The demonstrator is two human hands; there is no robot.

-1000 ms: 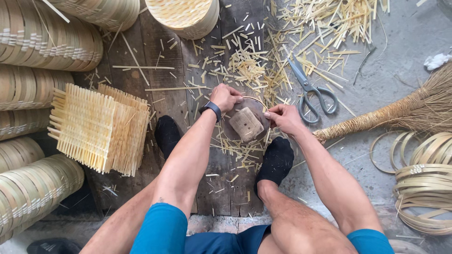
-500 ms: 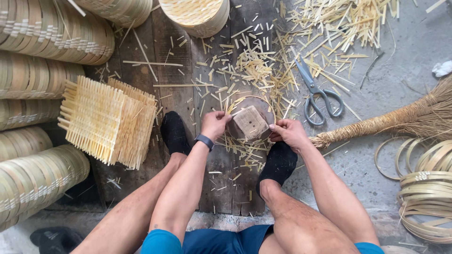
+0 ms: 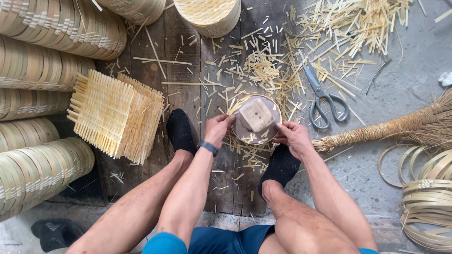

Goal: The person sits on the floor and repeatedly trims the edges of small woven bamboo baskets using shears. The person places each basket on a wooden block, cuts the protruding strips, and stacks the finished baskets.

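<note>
My left hand [image 3: 217, 127] and my right hand [image 3: 294, 137] grip opposite sides of a round bamboo hoop [image 3: 256, 120] held over the wooden boards. A small square wooden block [image 3: 255, 115] sits inside the hoop, blurred. My feet in black socks [image 3: 180, 130] rest on the boards to either side. A dark watch is on my left wrist.
A stack of woven bamboo mats [image 3: 115, 115] lies at left. Stacked bamboo rings [image 3: 42, 70] fill the far left; a round basket [image 3: 209, 15] is at top. Scissors [image 3: 322, 99], a straw broom [image 3: 395, 129], loose bamboo hoops [image 3: 423, 197] and scattered offcuts [image 3: 348, 33] lie at right.
Both hands have stayed on the hoop with the block in it. The hoop now faces up as a full circle and the block looks blurred from motion.
</note>
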